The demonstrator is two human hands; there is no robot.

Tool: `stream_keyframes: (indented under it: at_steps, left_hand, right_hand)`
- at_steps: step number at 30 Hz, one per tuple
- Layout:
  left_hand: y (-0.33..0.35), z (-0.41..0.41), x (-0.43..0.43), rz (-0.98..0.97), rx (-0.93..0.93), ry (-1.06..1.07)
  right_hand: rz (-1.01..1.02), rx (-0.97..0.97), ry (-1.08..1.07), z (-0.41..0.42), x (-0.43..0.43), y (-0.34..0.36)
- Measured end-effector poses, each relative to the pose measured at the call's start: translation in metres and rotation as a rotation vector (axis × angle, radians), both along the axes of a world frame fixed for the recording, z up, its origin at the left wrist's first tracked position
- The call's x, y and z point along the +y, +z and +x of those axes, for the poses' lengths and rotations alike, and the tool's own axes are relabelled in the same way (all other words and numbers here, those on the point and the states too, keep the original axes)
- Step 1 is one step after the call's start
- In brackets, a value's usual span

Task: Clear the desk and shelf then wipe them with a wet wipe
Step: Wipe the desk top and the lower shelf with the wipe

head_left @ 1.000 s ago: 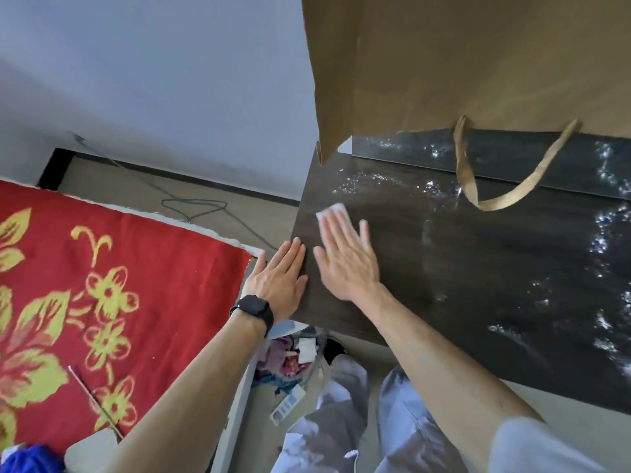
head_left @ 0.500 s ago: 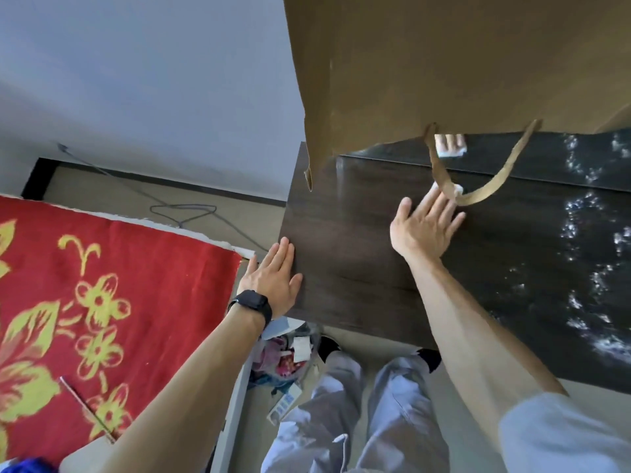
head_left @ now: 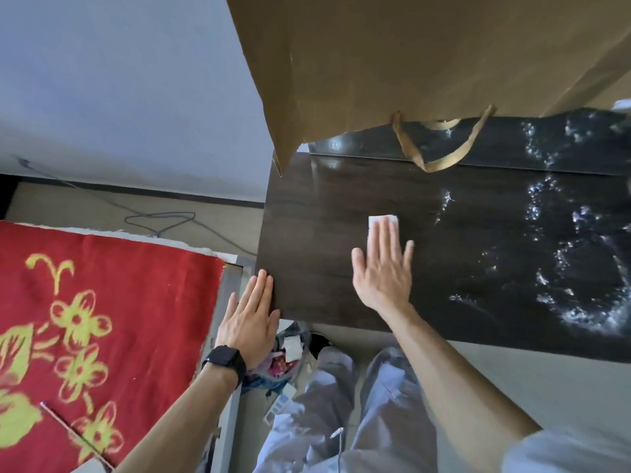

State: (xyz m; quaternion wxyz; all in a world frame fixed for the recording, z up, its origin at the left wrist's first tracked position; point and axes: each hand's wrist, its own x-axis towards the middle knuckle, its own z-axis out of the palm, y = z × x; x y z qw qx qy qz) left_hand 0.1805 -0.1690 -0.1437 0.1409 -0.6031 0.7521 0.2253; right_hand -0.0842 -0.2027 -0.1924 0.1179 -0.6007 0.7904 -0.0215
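No legible text, labels or numbers anywhere.

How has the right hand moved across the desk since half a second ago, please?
Yes. The right hand, pressing the wet wipe, has pulled back from the paper bag's handle toward the desk's near edge.

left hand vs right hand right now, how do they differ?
The left hand lies flat at the desk's near left corner with nothing under it; the right hand lies further in on the top, pressing a white wet wipe under its fingers. The left wrist carries a black watch; the right wrist is bare. Shared: both are open, palm down, fingers pointing away from the person.
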Motion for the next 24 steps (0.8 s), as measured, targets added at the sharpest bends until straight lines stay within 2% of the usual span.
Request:
stream_keyframes:
  at_steps: [2, 4, 6, 8, 10, 11, 12, 15, 17, 22, 24]
  left_hand:
    - [0.000, 0.001, 0.015, 0.010, 0.027, 0.034]
    - [0.003, 0.001, 0.023, 0.015, 0.045, 0.061]
    - [0.007, 0.002, 0.027, 0.003, 0.052, 0.086]
    - [0.009, 0.004, 0.030, -0.002, 0.041, 0.105]
    - [0.010, 0.008, 0.032, -0.001, 0.037, 0.114]
    - [0.010, 0.009, 0.032, -0.007, 0.044, 0.115]
    - [0.011, 0.009, 0.033, -0.005, 0.056, 0.120]
    - [0.010, 0.010, 0.035, 0.023, 0.092, 0.159]
    - [0.011, 0.012, 0.037, 0.014, 0.108, 0.207]
    - [0.006, 0.023, 0.042, -0.016, 0.100, 0.238]
    - [0.005, 0.026, 0.043, -0.035, 0.115, 0.263]
  right_hand:
    - [0.034, 0.002, -0.263, -0.033, 0.012, 0.006]
    - [0.018, -0.025, -0.318, -0.017, 0.018, 0.011]
    - [-0.020, -0.066, -0.107, 0.035, 0.029, 0.013]
    - [-0.005, -0.124, 0.283, 0.090, 0.047, 0.012]
    - [0.029, -0.125, 0.581, 0.103, 0.058, 0.014]
    - [0.028, -0.124, 0.626, 0.091, 0.058, 0.012]
    - [0.028, -0.116, 0.591, 0.073, 0.057, 0.010]
    - [0.045, -0.031, 0.258, 0.017, 0.045, 0.010]
    - [0.068, -0.016, 0.190, 0.005, 0.016, 0.012]
    - [0.021, -0.057, 0.424, 0.065, -0.095, 0.011]
    - [0.048, -0.045, 0.561, 0.096, -0.111, 0.010]
